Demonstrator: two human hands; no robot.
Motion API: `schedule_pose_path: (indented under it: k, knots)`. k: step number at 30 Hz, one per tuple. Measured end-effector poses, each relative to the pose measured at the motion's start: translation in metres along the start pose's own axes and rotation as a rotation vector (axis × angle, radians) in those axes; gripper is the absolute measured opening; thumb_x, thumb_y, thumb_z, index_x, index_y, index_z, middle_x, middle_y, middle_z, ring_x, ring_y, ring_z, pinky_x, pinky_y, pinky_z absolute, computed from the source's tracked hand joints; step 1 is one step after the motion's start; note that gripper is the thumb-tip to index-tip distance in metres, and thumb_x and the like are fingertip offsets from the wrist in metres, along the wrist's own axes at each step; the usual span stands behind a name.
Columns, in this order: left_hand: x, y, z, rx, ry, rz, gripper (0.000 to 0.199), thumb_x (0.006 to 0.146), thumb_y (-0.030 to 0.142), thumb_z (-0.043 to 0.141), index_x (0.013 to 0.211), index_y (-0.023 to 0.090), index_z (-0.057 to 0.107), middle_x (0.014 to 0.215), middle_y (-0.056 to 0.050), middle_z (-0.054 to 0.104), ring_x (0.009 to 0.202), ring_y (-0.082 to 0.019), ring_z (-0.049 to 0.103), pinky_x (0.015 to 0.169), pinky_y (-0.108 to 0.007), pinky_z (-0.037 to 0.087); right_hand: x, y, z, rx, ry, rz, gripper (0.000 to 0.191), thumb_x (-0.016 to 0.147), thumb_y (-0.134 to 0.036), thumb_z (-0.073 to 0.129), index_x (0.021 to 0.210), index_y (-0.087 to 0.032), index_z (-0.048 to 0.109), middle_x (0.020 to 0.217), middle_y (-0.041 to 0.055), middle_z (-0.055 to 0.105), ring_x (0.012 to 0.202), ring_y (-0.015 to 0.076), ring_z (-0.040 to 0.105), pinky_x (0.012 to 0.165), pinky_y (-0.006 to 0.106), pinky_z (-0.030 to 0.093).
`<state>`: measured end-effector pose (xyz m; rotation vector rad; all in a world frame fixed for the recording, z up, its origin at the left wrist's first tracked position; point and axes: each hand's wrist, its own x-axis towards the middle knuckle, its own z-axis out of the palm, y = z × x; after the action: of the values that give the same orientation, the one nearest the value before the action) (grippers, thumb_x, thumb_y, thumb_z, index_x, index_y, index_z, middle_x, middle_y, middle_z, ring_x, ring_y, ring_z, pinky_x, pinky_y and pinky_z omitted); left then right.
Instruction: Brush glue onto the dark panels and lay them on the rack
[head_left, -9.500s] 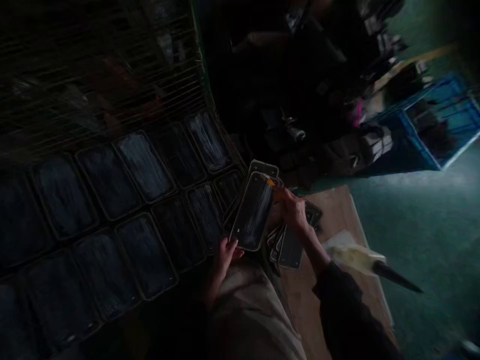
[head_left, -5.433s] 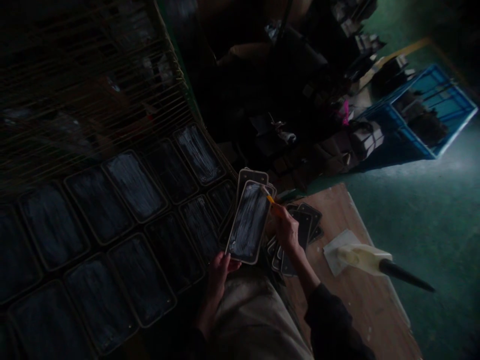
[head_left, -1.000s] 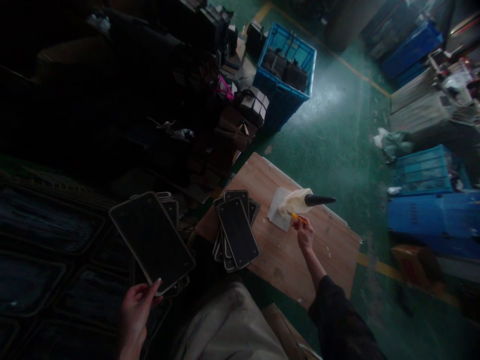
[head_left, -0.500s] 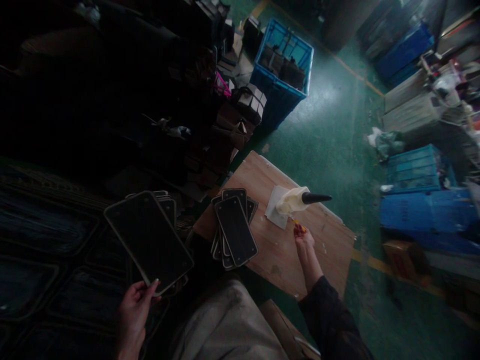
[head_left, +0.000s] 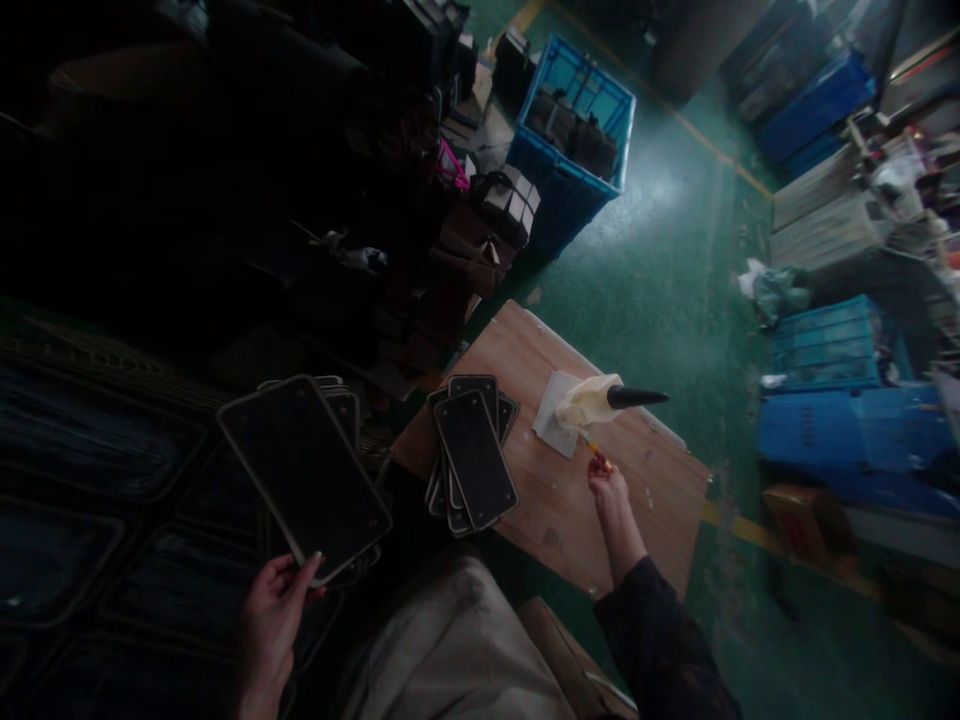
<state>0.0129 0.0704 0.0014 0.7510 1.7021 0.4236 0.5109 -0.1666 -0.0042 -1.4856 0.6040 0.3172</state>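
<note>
My left hand [head_left: 276, 610] pinches the lower corner of a dark rectangular panel [head_left: 307, 480] with rounded corners, a pale edge and small marks near its corners. The panel is tilted above a pile of similar pieces [head_left: 346, 408]. Over the wooden board [head_left: 637, 500], my right hand [head_left: 609, 482] is closed on a thin yellow-handled tool [head_left: 598, 452]; its kind is unclear. That tool's far end meets the base of a cream-coated bottle-like container [head_left: 592, 400] with a long black tip [head_left: 637, 398]. The container rests on a pale square sheet [head_left: 553, 425].
A fanned stack of dark panels [head_left: 476, 460] lies at the board's left side. Beyond the board stands a blue crate [head_left: 574, 170] holding dark items. Wrapped bundles [head_left: 510, 205] are piled at the upper left. Blue bins [head_left: 847, 430] and a cardboard box [head_left: 806, 520] line the right.
The view has shifted slightly. Both hands keep their grips, and the panel and the yellow-handled tool stay in nearly the same places.
</note>
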Motion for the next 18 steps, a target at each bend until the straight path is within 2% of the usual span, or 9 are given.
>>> schedule_pose_path:
  k: [4, 8, 12, 13, 15, 16, 18]
  knots:
    - [0.000, 0.001, -0.001, 0.001, 0.008, 0.003, 0.051, 0.049, 0.038, 0.084, 0.088, 0.017, 0.059, 0.075, 0.000, 0.068, 0.058, -0.014, 0.064, 0.049, -0.024, 0.054, -0.007, 0.000, 0.006, -0.246, 0.025, -0.221, 0.023, 0.097, -0.038, 0.051, 0.098, -0.016, 0.057, 0.075, -0.0022, 0.064, 0.061, 0.0108, 0.062, 0.060, 0.024, 0.052]
    - [-0.001, 0.005, 0.000, -0.002, 0.008, 0.026, 0.051, 0.048, 0.041, 0.083, 0.086, 0.017, 0.059, 0.074, -0.001, 0.068, 0.060, -0.017, 0.065, 0.048, -0.026, 0.054, -0.013, 0.001, 0.029, -0.548, -0.105, -0.419, 0.021, 0.084, -0.033, 0.064, 0.098, -0.017, 0.063, 0.071, -0.0021, 0.067, 0.063, 0.0134, 0.064, 0.067, 0.025, 0.050]
    - [-0.006, 0.009, -0.001, 0.010, -0.008, 0.054, 0.053, 0.050, 0.046, 0.082, 0.087, 0.016, 0.059, 0.074, -0.003, 0.069, 0.059, -0.019, 0.066, 0.045, -0.026, 0.053, -0.026, 0.000, 0.038, -0.780, -0.217, -0.515, 0.019, 0.076, -0.030, 0.066, 0.089, -0.018, 0.070, 0.065, 0.0001, 0.065, 0.064, 0.0177, 0.062, 0.068, 0.028, 0.047]
    - [-0.008, 0.010, -0.002, 0.011, -0.024, 0.061, 0.053, 0.052, 0.048, 0.081, 0.088, 0.016, 0.059, 0.074, -0.004, 0.069, 0.058, -0.018, 0.065, 0.045, -0.025, 0.052, -0.031, 0.000, 0.036, -0.825, -0.232, -0.538, 0.021, 0.076, -0.032, 0.064, 0.091, -0.018, 0.070, 0.065, 0.0010, 0.066, 0.065, 0.0192, 0.063, 0.068, 0.029, 0.047]
    - [-0.011, 0.011, -0.003, 0.000, -0.049, 0.070, 0.053, 0.056, 0.051, 0.078, 0.090, 0.016, 0.059, 0.071, -0.003, 0.068, 0.054, -0.017, 0.064, 0.042, -0.024, 0.049, -0.046, 0.000, 0.034, -1.030, -0.239, -0.724, 0.031, 0.077, -0.043, 0.061, 0.097, -0.020, 0.070, 0.071, 0.0038, 0.069, 0.067, 0.0216, 0.065, 0.064, 0.030, 0.049]
    - [-0.012, 0.012, -0.003, -0.011, -0.050, 0.068, 0.052, 0.058, 0.053, 0.077, 0.089, 0.016, 0.058, 0.071, -0.003, 0.068, 0.051, -0.016, 0.064, 0.041, -0.023, 0.047, -0.057, 0.000, 0.034, -1.060, -0.259, -0.765, 0.036, 0.078, -0.048, 0.060, 0.100, -0.021, 0.069, 0.075, 0.0052, 0.070, 0.068, 0.0231, 0.066, 0.063, 0.031, 0.050]
    - [-0.013, 0.012, -0.005, -0.039, -0.044, 0.057, 0.050, 0.062, 0.054, 0.075, 0.088, 0.016, 0.056, 0.071, -0.002, 0.067, 0.048, -0.015, 0.063, 0.039, -0.021, 0.045, -0.087, -0.001, 0.043, -1.043, -0.383, -0.783, 0.043, 0.083, -0.053, 0.054, 0.107, -0.020, 0.066, 0.079, 0.0067, 0.072, 0.072, 0.0250, 0.068, 0.065, 0.034, 0.052]
